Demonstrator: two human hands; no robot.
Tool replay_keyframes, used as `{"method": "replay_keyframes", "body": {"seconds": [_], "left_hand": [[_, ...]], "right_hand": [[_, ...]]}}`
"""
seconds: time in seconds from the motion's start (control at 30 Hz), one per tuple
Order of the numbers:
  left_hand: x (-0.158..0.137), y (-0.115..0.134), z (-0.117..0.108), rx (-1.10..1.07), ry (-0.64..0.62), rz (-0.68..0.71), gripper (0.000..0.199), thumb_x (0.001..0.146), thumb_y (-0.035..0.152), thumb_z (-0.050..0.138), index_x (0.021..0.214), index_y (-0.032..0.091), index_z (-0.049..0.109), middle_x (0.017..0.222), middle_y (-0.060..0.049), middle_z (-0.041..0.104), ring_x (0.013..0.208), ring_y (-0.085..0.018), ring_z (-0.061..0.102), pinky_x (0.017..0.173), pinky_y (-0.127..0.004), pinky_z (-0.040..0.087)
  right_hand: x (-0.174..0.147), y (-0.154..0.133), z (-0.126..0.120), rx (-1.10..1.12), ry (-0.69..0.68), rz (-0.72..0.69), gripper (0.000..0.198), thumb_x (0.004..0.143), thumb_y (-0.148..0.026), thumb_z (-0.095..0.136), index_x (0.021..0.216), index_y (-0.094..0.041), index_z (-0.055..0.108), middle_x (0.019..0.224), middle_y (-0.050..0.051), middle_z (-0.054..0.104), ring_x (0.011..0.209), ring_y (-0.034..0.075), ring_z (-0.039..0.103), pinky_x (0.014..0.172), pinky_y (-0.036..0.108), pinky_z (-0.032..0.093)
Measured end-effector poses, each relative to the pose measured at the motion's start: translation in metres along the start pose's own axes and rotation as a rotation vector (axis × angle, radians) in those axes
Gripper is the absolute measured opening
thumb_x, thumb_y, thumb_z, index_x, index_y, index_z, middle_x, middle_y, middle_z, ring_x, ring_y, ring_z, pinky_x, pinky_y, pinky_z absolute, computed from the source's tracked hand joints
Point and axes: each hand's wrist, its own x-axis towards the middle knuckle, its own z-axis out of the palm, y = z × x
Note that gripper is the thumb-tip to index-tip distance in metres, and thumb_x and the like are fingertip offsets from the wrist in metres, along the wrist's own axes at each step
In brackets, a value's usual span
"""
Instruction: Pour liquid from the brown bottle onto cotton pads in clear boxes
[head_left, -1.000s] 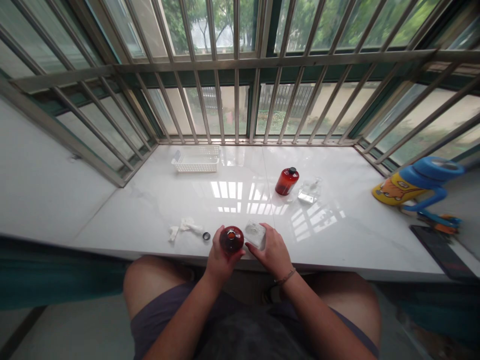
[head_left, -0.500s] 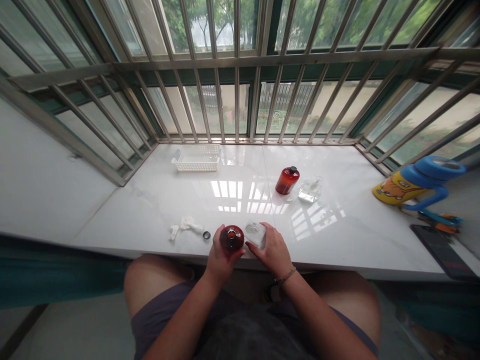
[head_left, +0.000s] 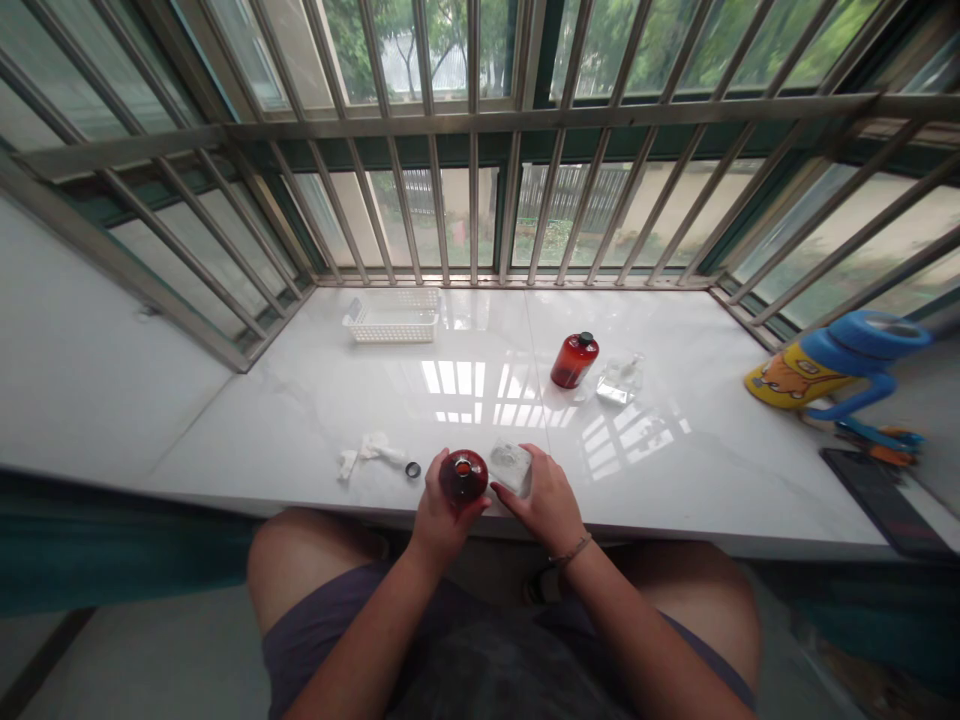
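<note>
My left hand is wrapped round a dark red-brown bottle, whose uncapped mouth faces up toward me. Close by on the right, my right hand grips a small clear plastic bag with whitish contents that I cannot make out; thumb and fingers close on its right side. Bottle and bag are side by side with a narrow gap. Left of the bottle, a small black ring-like cap lies on the white counter, beside crumpled white tissue.
Farther back stands a red bottle with a black cap, next to a clear plastic packet. A white mesh basket sits at the back left. On the right are a blue and yellow drinking bottle and a phone. Metal bars line the window.
</note>
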Motion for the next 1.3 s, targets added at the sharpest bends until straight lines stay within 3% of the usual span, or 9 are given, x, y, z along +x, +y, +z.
{"method": "replay_keyframes", "body": {"seconds": [1.3], "left_hand": [[0.0002,0.0003,0.0004,0.003,0.001,0.001,0.096,0.093,0.065,0.076,0.163,0.019,0.029,0.145,-0.023,0.064,0.129,-0.035,0.072,0.106,-0.048,0.061]], "right_hand": [[-0.0006,0.0012,0.0011,0.01,-0.003,0.007,0.075,0.094,-0.07,0.07,0.146,-0.02,0.051,0.135,0.019,0.071,0.116,0.038,0.072,0.099,0.055,0.059]]}}
